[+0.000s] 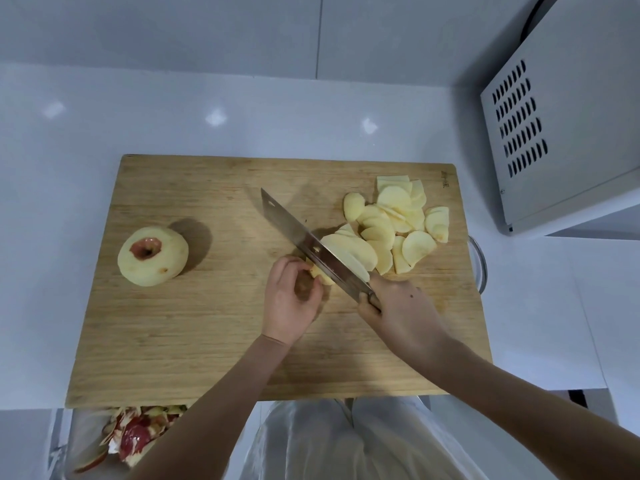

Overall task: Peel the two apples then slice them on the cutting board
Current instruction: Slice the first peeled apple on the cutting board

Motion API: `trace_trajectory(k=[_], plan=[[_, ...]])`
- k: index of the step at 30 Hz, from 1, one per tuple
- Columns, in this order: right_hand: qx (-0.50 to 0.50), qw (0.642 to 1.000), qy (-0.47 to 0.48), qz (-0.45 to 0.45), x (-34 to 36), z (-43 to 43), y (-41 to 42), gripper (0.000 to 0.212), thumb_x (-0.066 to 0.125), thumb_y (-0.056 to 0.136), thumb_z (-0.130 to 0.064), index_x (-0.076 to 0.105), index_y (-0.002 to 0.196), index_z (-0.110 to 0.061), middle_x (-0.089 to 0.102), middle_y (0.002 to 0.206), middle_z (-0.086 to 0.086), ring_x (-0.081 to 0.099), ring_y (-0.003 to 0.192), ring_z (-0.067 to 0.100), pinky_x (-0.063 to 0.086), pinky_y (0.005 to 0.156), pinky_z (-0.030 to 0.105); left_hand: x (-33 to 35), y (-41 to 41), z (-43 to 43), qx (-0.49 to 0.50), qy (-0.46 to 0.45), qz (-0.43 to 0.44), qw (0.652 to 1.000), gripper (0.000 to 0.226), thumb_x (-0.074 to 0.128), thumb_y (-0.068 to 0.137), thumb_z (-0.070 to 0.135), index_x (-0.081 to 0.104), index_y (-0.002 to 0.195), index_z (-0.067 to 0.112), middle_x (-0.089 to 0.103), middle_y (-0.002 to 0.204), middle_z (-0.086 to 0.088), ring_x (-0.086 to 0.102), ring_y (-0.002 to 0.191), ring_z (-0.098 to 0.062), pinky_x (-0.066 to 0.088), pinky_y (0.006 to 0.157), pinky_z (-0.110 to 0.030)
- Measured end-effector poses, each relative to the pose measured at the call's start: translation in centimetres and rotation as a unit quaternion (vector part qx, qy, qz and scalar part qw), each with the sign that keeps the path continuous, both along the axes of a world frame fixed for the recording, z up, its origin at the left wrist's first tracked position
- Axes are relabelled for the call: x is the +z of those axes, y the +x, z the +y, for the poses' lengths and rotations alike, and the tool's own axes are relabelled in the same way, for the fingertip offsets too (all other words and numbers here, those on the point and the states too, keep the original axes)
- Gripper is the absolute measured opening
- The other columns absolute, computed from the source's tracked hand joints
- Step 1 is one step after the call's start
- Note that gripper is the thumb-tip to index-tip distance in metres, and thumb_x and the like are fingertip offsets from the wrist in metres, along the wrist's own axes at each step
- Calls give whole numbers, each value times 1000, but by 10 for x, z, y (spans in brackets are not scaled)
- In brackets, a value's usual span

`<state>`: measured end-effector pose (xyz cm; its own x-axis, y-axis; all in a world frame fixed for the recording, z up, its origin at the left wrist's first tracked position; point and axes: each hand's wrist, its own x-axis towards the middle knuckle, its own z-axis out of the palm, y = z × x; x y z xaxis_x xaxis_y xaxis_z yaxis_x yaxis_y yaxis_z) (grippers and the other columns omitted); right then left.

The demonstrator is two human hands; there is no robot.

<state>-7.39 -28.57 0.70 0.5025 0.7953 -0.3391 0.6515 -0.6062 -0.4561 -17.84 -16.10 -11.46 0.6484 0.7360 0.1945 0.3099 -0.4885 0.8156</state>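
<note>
I count one cutting board [207, 323]; one knife [298, 233]; one whole peeled apple [152, 256]; one part-cut apple [321, 276]; one heap of slices [391, 223], overlapped past exact counting; one pile of peels [138, 434]; two hands: left hand [289, 299], right hand [401, 313].

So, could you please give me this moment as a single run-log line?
step: slicing apple | right hand: grips cleaver | left hand: holds apple piece | slices: piled right | peeled apple: whole, uncut

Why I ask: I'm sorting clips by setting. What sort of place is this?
Probably a home kitchen: a wooden cutting board on a white counter, a cleaver slicing apple, a vented appliance.
</note>
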Motion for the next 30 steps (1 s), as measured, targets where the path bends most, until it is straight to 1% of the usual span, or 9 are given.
trace_trajectory(k=[3,7,12,17,19,22,24,27,30], plan=[[1,1000,-2,4,-2,1,0,7,43,94,-20,49,92,-16,55,66,2,54,61,20,43,57,34,-1,0,0,1,5,-3,1000,27,60,80,25,64,87,-1,60,91,-12,58,86,-21,47,79,-23],[4,1000,-30,-2,-12,10,-1,12,42,94,-20,37,84,-20,46,64,-4,46,59,15,30,50,27,-1,0,0,-3,9,-17,1000,21,61,80,20,64,85,-1,60,89,-12,56,86,-17,44,81,-16],[-12,999,-39,18,-27,18,-1,10,42,93,-19,42,83,-17,52,71,2,49,67,20,35,58,29,0,0,2,5,5,-25,1000,22,60,80,19,65,87,-2,61,91,-13,55,88,-14,42,84,-11],[-17,999,-10,28,-19,12,2,13,45,93,-20,39,82,-17,45,63,-4,45,58,14,30,50,26,4,1,2,4,4,-8,1000,24,59,82,22,64,90,0,59,92,-9,53,87,-10,41,82,-9],[-29,999,6,17,-9,6,5,14,46,94,-21,40,82,-17,44,59,-5,43,53,11,31,47,24,6,5,4,12,1,13,1000,24,59,84,23,64,93,2,58,93,-6,53,86,-10,42,80,-12],[-55,998,39,-1,12,-4,14,12,51,91,-23,45,82,-17,43,53,-6,47,50,15,35,46,28,13,18,9,22,-7,56,998,18,68,85,17,66,99,5,54,97,3,52,88,-10,46,82,-23],[-79,995,50,-20,28,-9,21,18,55,89,-26,43,77,-19,41,51,-7,45,49,15,33,45,28,17,25,17,28,-10,69,997,18,69,85,13,67,100,5,56,97,2,54,88,-12,50,84,-29],[-107,992,71,-12,45,-19,30,15,62,82,-21,47,81,-19,50,57,-8,48,53,14,37,49,29,24,25,29,55,-11,47,997,16,70,82,8,67,97,2,61,96,-8,63,80,-22,55,77,-40],[-95,993,57,-28,46,-26,35,20,61,79,-13,51,96,-18,61,69,-3,50,57,11,32,48,21,41,16,34,133,-16,-23,991,18,59,83,19,66,91,5,60,90,-8,59,74,-20,53,69,-40]])
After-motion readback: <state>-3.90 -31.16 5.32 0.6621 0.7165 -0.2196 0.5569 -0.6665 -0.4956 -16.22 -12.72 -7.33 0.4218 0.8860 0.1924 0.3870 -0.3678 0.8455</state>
